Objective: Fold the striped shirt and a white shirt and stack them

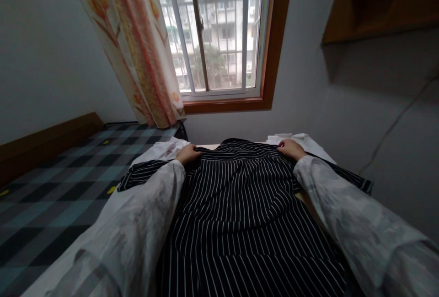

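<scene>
A black shirt with thin white stripes [240, 205] lies spread flat on a white-covered surface [161, 148] in front of me. My left hand [188, 153] grips the shirt's far edge at the left shoulder, fingers curled on the fabric. At the right shoulder, my right hand [291, 148] holds the same far edge. Both arms are stretched forward in pale, loose sleeves. One striped sleeve [137, 175] sticks out to the left, another to the right [356, 180].
A bed with a blue and black checked cover [51, 196] lies at the left, with a wooden headboard [48, 139]. A barred window [219, 31] and a flowered curtain [137, 45] are ahead. A wooden shelf [380, 4] hangs on the grey wall at the upper right.
</scene>
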`<state>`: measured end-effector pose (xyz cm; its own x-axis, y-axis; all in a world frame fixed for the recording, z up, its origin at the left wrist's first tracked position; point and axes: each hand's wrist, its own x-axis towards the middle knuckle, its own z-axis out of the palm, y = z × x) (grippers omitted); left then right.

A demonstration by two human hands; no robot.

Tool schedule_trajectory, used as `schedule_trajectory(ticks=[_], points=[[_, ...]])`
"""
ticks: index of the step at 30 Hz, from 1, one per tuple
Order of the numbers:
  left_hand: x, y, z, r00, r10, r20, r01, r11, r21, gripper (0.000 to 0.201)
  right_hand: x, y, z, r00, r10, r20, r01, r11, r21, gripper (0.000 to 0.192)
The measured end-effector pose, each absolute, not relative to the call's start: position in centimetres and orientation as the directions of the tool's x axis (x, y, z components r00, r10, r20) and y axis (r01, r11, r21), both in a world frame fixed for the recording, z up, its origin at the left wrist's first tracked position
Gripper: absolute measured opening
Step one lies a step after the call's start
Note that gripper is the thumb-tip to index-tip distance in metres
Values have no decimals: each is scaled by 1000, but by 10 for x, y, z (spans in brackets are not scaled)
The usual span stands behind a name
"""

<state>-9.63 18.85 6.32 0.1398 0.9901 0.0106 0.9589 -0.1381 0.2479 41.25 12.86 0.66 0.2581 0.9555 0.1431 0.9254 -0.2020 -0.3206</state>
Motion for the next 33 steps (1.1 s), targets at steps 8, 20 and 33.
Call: schedule_trajectory(ticks=[8,20,33], points=[[-98,220,97,-14,930,366,950,-102,296,50,430,152,42,312,737,599,914,-61,-400,33],[-76,198,64,347,867,358,922,-386,42,51,437,129,-3,246,949,198,954,-201,-224,76],[-85,173,57,485,874,24,874,-484,-43,31,464,121,10,389,833,394,877,-203,-436,40]])
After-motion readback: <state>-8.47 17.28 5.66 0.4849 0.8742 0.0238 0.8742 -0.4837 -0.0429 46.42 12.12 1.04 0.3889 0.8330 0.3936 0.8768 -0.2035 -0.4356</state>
